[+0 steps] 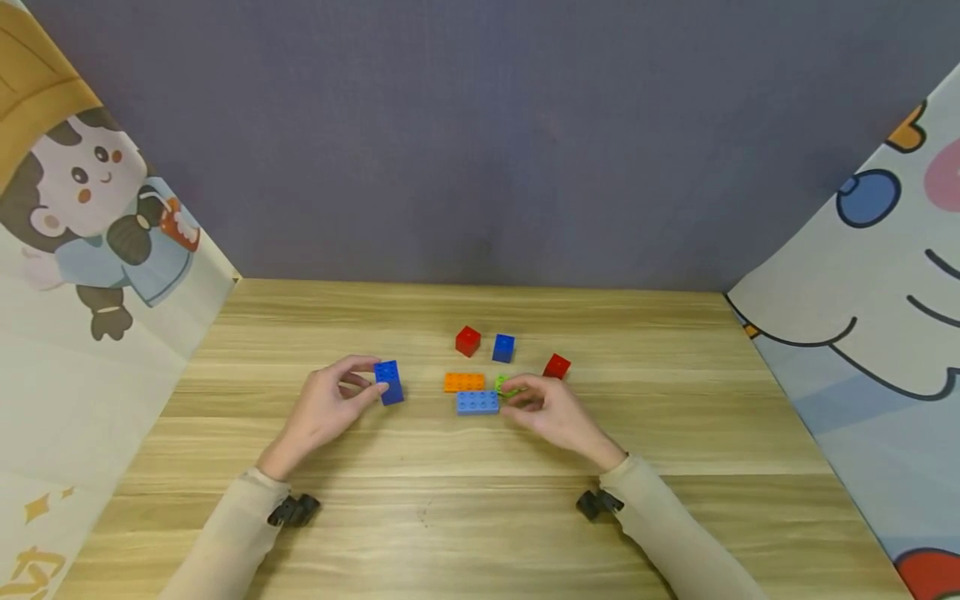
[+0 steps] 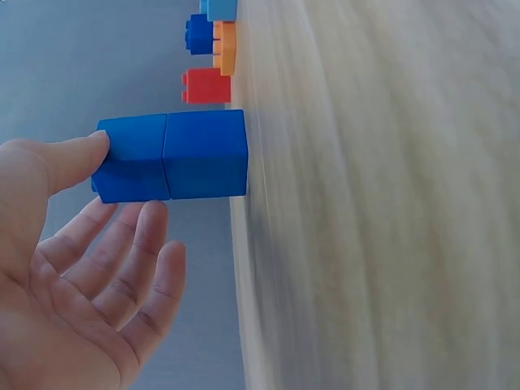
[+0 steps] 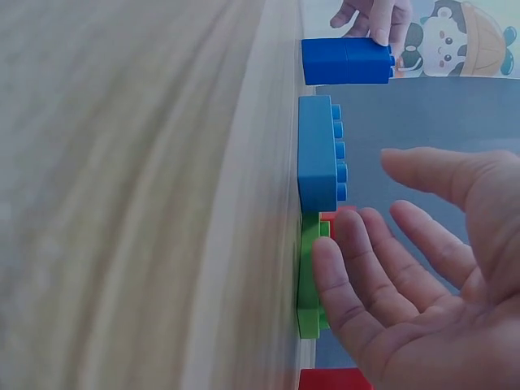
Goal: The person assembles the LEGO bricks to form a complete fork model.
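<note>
My left hand (image 1: 327,407) pinches a stack of two dark blue bricks (image 1: 390,385) between thumb and fingers at its upper part; in the left wrist view the stack (image 2: 206,154) stands on the table. My right hand (image 1: 553,414), fingers apart and holding nothing, hovers over a green brick (image 1: 501,384), partly hiding it. Beside its fingertips lies a light blue brick (image 1: 477,403), which the right wrist view shows flat on the table, studs up. An orange brick (image 1: 464,382) lies just behind the light blue one.
Farther back on the wooden table (image 1: 420,533) are a red brick (image 1: 468,341) and a small blue brick (image 1: 503,348). Another red brick (image 1: 557,366) lies just beyond my right hand. A grey panel (image 1: 480,150) rises behind the table, with printed panels at both sides.
</note>
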A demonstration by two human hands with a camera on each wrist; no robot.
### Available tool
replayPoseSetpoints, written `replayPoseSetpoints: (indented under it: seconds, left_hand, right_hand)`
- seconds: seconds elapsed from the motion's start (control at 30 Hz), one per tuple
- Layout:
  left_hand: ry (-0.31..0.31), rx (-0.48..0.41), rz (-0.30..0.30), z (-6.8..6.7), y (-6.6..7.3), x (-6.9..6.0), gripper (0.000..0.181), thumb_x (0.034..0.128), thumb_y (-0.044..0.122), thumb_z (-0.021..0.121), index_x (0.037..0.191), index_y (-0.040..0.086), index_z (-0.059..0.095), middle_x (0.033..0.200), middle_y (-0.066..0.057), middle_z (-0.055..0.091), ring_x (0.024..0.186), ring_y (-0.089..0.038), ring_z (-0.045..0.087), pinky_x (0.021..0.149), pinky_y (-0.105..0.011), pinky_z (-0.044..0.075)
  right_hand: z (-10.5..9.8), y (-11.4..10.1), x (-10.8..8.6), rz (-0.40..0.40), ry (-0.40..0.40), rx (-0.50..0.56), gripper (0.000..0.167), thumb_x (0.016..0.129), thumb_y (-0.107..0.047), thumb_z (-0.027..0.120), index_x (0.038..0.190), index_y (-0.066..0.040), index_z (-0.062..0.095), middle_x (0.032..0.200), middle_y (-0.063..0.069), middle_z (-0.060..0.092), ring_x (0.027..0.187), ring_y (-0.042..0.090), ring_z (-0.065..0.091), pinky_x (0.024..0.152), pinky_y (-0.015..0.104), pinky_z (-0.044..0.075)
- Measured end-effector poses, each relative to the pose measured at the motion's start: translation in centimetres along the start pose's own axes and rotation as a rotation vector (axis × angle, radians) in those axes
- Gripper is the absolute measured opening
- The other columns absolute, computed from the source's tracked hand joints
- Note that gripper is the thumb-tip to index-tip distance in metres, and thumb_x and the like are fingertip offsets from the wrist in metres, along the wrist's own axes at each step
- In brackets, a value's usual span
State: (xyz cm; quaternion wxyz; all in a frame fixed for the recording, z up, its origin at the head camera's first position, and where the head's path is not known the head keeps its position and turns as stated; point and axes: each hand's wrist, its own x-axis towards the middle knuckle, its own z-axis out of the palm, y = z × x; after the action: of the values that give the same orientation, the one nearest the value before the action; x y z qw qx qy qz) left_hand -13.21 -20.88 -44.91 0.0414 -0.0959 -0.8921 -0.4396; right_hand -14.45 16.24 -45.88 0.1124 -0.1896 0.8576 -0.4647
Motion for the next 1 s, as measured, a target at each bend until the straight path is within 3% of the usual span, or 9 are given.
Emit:
replayPoseSetpoints:
  seconds: [0.33, 0.5, 0.73, 1.0]
  left_hand:
    - [-0.005, 0.005, 0.006, -0.1, 0.0, 0.1, 0.043, 0.0966, 0.023, 0.081, 0.135, 0.006, 0.069, 0.127, -0.017, 0.075, 0.102, -0.028, 0.076, 0.084, -0.039, 0.066]
    - [0.044, 0.013, 0.044, -0.2, 0.5, 0.3, 0.045, 0.0945, 0.02, 0.083, 0.134, 0.004, 0.069, 0.129, -0.016, 0.075, 0.109, -0.032, 0.074, 0.085, -0.046, 0.065]
    - [0.088, 0.027, 0.088, -0.3, 3.0, 0.1, 0.038, 0.0943, 0.022, 0.083, 0.13, 0.013, 0.073, 0.124, -0.008, 0.077, 0.099, -0.022, 0.073, 0.072, -0.026, 0.06]
    - [0.031, -0.074, 0.156, 1.4, 6.1, -0.3, 0.035, 0.0923, 0.01, 0.083, 0.126, 0.011, 0.074, 0.109, -0.008, 0.078, 0.087, -0.017, 0.072, 0.074, -0.029, 0.064]
  right_hand:
    - [0.0, 0.2, 0.4, -0.009, -0.003, 0.01, 0.036, 0.096, -0.014, 0.08, 0.13, -0.008, 0.073, 0.126, 0.011, 0.077, 0.106, 0.023, 0.076, 0.087, 0.026, 0.063]
    - [0.0, 0.2, 0.5, -0.003, -0.005, 0.0, 0.036, 0.096, -0.016, 0.08, 0.13, -0.008, 0.073, 0.124, 0.01, 0.077, 0.104, 0.022, 0.076, 0.085, 0.025, 0.063]
    - [-0.1, 0.2, 0.6, 0.005, -0.004, 0.001, 0.036, 0.096, -0.015, 0.08, 0.13, -0.008, 0.073, 0.123, 0.01, 0.077, 0.103, 0.021, 0.076, 0.084, 0.026, 0.063]
    - [-0.1, 0.3, 0.6, 0.001, -0.013, 0.009, 0.036, 0.097, -0.015, 0.079, 0.131, -0.007, 0.072, 0.124, 0.01, 0.077, 0.103, 0.021, 0.076, 0.084, 0.026, 0.063]
